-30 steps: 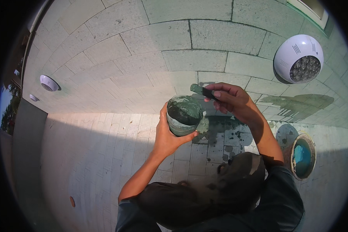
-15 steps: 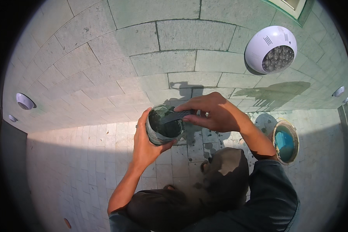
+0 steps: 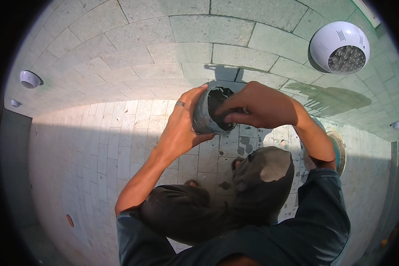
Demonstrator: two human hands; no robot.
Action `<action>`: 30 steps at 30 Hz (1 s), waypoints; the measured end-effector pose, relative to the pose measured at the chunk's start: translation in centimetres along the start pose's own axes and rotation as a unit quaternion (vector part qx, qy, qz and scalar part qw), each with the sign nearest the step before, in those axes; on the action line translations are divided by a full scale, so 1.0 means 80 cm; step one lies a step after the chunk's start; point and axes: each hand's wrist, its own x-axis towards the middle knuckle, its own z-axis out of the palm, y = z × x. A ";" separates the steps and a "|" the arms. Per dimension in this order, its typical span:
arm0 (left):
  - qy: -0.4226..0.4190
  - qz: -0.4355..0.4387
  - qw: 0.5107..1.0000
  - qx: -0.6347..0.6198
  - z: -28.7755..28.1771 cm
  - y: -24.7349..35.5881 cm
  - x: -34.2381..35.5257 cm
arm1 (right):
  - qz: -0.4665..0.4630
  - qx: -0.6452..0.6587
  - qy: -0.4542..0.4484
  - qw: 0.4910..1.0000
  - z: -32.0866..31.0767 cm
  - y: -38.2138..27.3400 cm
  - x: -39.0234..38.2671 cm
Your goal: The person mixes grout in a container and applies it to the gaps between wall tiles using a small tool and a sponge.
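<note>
My left hand (image 3: 181, 117) is wrapped round a grey, smeared pot (image 3: 201, 116), holding it up with its mouth tipped to the right. Dark green-grey paste coats the inside of the pot. My right hand (image 3: 264, 106) reaches into the mouth, its finger and thumb pinched together. The dark putty spatula that showed between those fingers half a second earlier is now hidden by the hand and the pot's dark inside.
Stone tiles cover the wall (image 3: 213, 29), which has a wet patch (image 3: 332, 97) and a round white pool light (image 3: 339, 48). More lights sit at both sides. A bucket (image 3: 341, 153) stands partly behind my right forearm. Damp spots mark the tiled floor (image 3: 133, 155).
The pot has risen in view and tipped further to the right. My right hand has pushed deeper into it, taking the spatula out of sight. The view has shifted slightly.
</note>
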 end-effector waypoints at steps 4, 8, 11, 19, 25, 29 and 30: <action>0.032 -0.013 0.999 -0.009 0.004 -0.002 0.001 | 0.044 0.116 0.085 0.989 -0.012 0.005 -0.016; 0.088 -0.036 0.995 -0.007 0.006 0.009 0.005 | 0.158 0.314 0.141 0.925 -0.016 0.010 -0.030; 0.084 -0.047 0.995 -0.038 0.008 0.003 0.005 | 0.117 0.477 0.193 0.850 -0.009 0.022 -0.036; 0.086 -0.035 0.992 -0.086 0.011 0.005 0.002 | -0.010 0.602 0.340 0.722 -0.004 0.054 -0.043; 0.074 -0.023 0.991 -0.111 0.009 0.015 0.002 | -0.060 0.441 0.601 0.664 -0.030 0.079 -0.031; 0.063 -0.016 0.992 -0.112 0.008 0.016 -0.002 | -0.104 0.264 0.727 0.626 -0.053 0.110 -0.013; 0.059 -0.019 0.991 -0.121 0.008 0.016 -0.004 | -0.103 0.227 0.749 0.614 -0.057 0.113 -0.010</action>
